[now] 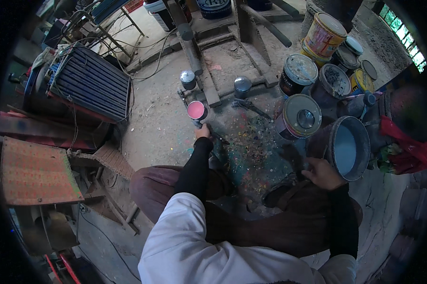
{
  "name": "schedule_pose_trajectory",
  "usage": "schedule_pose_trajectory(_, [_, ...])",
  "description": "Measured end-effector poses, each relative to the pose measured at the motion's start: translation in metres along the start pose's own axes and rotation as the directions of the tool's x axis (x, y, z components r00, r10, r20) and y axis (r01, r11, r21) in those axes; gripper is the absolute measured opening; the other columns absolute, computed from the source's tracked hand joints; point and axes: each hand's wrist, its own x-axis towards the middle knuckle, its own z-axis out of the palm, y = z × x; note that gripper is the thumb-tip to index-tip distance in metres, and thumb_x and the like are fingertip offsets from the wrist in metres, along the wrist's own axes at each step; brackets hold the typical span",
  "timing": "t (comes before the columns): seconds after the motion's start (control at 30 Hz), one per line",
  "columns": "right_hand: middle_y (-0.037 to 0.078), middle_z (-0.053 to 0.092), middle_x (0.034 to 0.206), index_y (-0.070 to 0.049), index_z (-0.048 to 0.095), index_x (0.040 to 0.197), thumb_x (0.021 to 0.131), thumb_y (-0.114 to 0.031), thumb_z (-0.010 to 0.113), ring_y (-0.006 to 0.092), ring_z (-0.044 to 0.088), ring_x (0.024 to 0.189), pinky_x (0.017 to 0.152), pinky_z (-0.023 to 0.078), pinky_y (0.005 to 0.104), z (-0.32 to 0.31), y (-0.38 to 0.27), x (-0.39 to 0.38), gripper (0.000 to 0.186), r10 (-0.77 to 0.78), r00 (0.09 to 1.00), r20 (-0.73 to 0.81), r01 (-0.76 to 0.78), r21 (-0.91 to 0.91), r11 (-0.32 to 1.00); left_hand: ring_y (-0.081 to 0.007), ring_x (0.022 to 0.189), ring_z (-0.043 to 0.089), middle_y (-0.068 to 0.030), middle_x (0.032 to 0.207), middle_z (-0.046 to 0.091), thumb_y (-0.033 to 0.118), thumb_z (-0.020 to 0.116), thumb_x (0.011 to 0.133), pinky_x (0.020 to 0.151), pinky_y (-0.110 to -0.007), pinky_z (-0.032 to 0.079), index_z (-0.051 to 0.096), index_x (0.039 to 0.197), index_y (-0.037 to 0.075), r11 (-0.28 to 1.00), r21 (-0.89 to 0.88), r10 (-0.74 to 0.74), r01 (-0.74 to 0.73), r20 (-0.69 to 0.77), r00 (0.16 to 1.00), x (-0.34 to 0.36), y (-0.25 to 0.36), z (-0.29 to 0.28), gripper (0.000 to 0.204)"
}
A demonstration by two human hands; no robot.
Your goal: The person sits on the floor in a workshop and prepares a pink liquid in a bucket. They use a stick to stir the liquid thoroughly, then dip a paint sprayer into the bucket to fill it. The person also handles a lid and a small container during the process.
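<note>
My left hand is closed around a spray gun, whose uncovered cup of pink paint faces up. Low over my right thigh, my right hand has its fingers curled in. What it holds, if anything, I cannot make out. Right beside it stands a dark bucket with pale grey-blue liquid inside. Beyond the pink cup is a lidded metal cup next to another gun part. A second spray gun lies on the floor by a silver-lidded cup.
Several paint buckets crowd the right, one with a round lid. A red cloth hangs at far right. Ahead stands a metal frame. A blue slatted panel and an orange sheet are at left. Paint specks cover the floor.
</note>
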Motion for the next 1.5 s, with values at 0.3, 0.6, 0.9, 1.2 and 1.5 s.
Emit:
schedule_pose_trajectory(0.3, [0.024, 0.066, 0.096, 0.000, 0.065, 0.111, 0.083, -0.015, 0.071, 0.0399, 0.065, 0.087, 0.080, 0.051, 0.0440, 0.002, 0.014, 0.029, 0.032, -0.108, 0.994, -0.027, 0.107, -0.033, 0.994, -0.0428, 0.096, 0.060, -0.0276, 0.099, 0.060, 0.028, 0.066, 0.080, 0.087, -0.046, 0.045, 0.045, 0.113, -0.004, 0.913, 0.149, 0.400, -0.380, -0.148, 0.904, -0.031, -0.084, 0.015, 0.050])
schedule_pose_trajectory(0.6, [0.020, 0.039, 0.139, -0.012, 0.042, 0.138, 0.071, -0.011, 0.079, 0.0438, 0.048, 0.123, 0.096, 0.048, 0.0507, -0.024, 0.070, 0.122, 0.077, -0.090, 0.953, -0.289, -0.026, -0.374, 0.927, -0.0284, 0.089, 0.056, -0.0185, 0.096, 0.057, 0.037, 0.069, 0.085, 0.079, -0.041, 0.045, 0.046, 0.107, -0.003, 0.891, 0.182, 0.366, -0.416, 0.253, 0.895, -0.146, -0.087, 0.065, 0.051])
schedule_pose_trajectory(0.9, [0.021, 0.044, 0.132, -0.025, 0.048, 0.136, 0.067, -0.038, 0.080, 0.0447, 0.053, 0.116, 0.096, 0.048, 0.0524, -0.012, 0.073, 0.181, 0.077, 0.115, 0.977, -0.179, -0.195, -0.531, 0.824, -0.0312, 0.090, 0.060, -0.0202, 0.098, 0.060, 0.027, 0.071, 0.084, 0.082, -0.041, 0.047, 0.046, 0.110, -0.001, 0.851, 0.217, 0.368, -0.478, 0.404, 0.837, -0.177, -0.115, 0.072, 0.046])
schedule_pose_trajectory(1.2, [0.018, 0.056, 0.102, -0.004, 0.053, 0.093, 0.064, -0.030, 0.082, 0.0383, 0.057, 0.099, 0.087, 0.046, 0.0464, 0.023, 0.020, 0.140, 0.048, -0.307, 0.907, -0.287, 0.238, -0.252, 0.938, -0.0404, 0.093, 0.057, -0.0240, 0.099, 0.058, 0.027, 0.074, 0.077, 0.083, -0.047, 0.045, 0.046, 0.109, -0.002, 0.891, 0.168, 0.332, -0.422, 0.394, 0.857, -0.184, -0.121, 0.091, 0.052])
schedule_pose_trajectory(1.5, [0.019, 0.056, 0.113, -0.003, 0.060, 0.103, 0.063, -0.027, 0.084, 0.0388, 0.054, 0.110, 0.094, 0.045, 0.0468, 0.074, 0.032, 0.149, 0.052, -0.244, 0.959, -0.146, 0.181, -0.348, 0.920, -0.0402, 0.095, 0.058, -0.0245, 0.101, 0.058, 0.023, 0.073, 0.078, 0.084, -0.047, 0.046, 0.045, 0.115, -0.001, 0.906, 0.142, 0.307, -0.398, 0.427, 0.851, -0.213, -0.095, 0.081, 0.052])
